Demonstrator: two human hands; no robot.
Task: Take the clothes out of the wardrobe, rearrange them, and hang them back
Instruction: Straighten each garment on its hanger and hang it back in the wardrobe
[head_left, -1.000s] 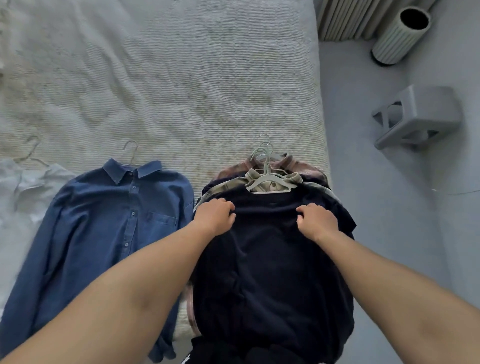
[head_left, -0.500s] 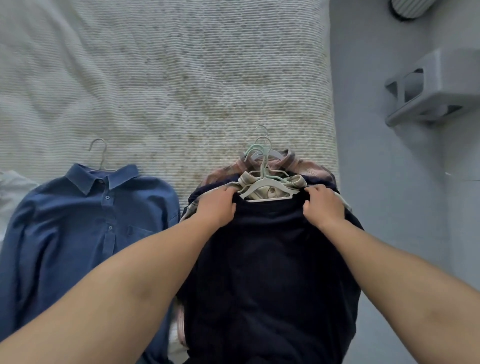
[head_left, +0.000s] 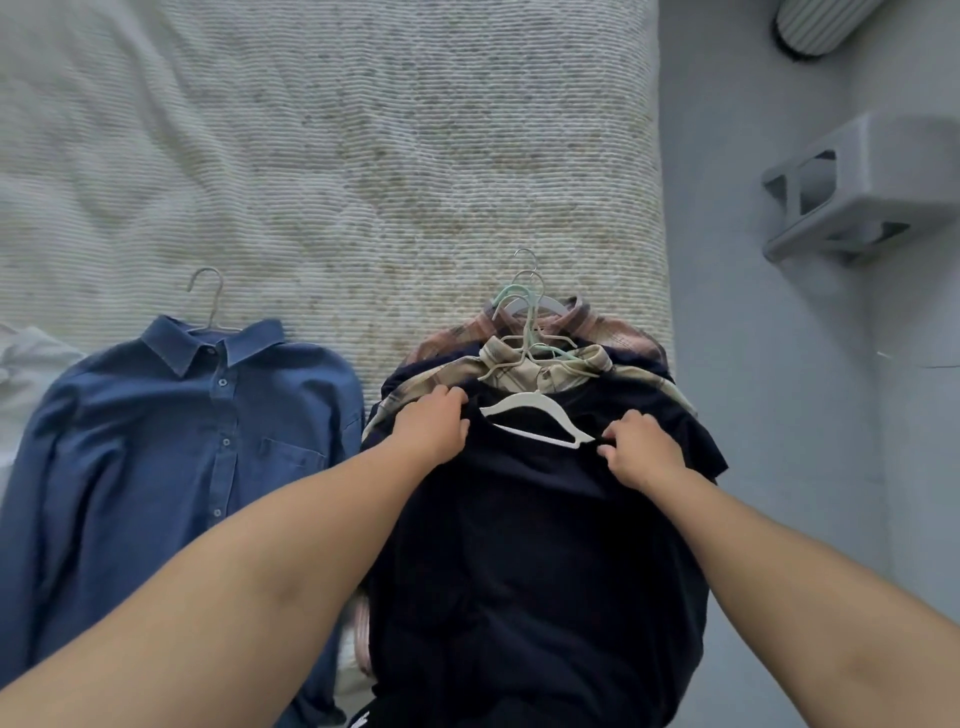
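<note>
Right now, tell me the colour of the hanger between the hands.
White hanger, head view.

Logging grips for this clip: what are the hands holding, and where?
Both grip the dark top at its neckline: left hand at the left shoulder, right hand at the right, beside the white hanger.

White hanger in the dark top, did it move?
Yes. The white hanger slid toward the person, off the beige plaid collar it overlapped before; the left hand and right hand grip the dark top.
</note>
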